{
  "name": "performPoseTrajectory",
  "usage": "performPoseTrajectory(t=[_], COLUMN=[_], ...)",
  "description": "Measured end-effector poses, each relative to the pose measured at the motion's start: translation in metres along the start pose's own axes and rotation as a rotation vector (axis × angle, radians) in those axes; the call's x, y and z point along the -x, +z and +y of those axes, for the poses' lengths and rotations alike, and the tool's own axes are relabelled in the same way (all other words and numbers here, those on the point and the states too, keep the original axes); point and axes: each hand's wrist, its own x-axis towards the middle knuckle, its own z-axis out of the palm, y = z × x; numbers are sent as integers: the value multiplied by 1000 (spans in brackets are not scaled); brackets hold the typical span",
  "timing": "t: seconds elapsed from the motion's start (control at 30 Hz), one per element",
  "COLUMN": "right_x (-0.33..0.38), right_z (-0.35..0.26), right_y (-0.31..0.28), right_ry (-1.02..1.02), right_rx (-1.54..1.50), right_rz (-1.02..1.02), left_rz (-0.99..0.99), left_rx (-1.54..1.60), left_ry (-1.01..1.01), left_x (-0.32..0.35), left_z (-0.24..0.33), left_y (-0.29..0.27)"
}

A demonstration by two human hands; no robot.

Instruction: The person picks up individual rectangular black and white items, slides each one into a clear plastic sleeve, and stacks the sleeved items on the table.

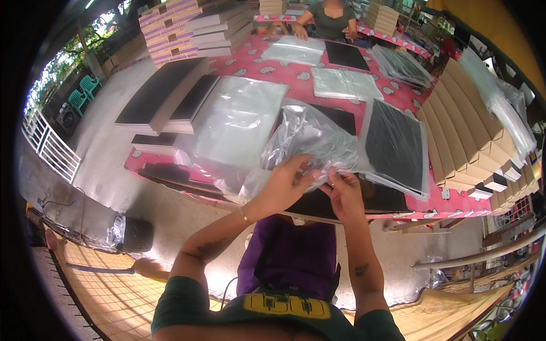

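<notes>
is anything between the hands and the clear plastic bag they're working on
Nothing visible. Both the left hand and right hand already grip the edge of the plastic bag, held above the black board at the table's near edge.

Counted at the pink-covered table (296,74):
- Hands of the wearer — two, left hand (284,184) and right hand (343,193), both pinched on one clear plastic bag (310,139).
- Bagged black board (396,146) — one.
- Green plastic chairs (82,94) — two are seen.
- Co-worker (330,20) — one.
- Row of tan-edged boards (466,136) — one; its pieces cannot be counted exactly.
</notes>
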Motion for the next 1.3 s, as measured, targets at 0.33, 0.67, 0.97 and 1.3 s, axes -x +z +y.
performPoseTrajectory(t=[0.33, 0.67, 0.97, 1.3], right_x=[0, -36, -17, -16], right_z=[-41, -126, -141, -169], right_y=[-109, -74, 65, -48], right_ry=[-84, -467, -765, -356], right_rx=[-128, 748, 1310, 556], right_rz=[251, 131, -265, -130], left_rz=[386, -74, -208, 553], left_rx=[67, -987, -42, 127], left_ry=[-276, -230, 468, 174], left_x=[-41, -63, -85, -98], left_z=[-103, -90, 62, 42], left_y=[-80, -171, -49, -136])
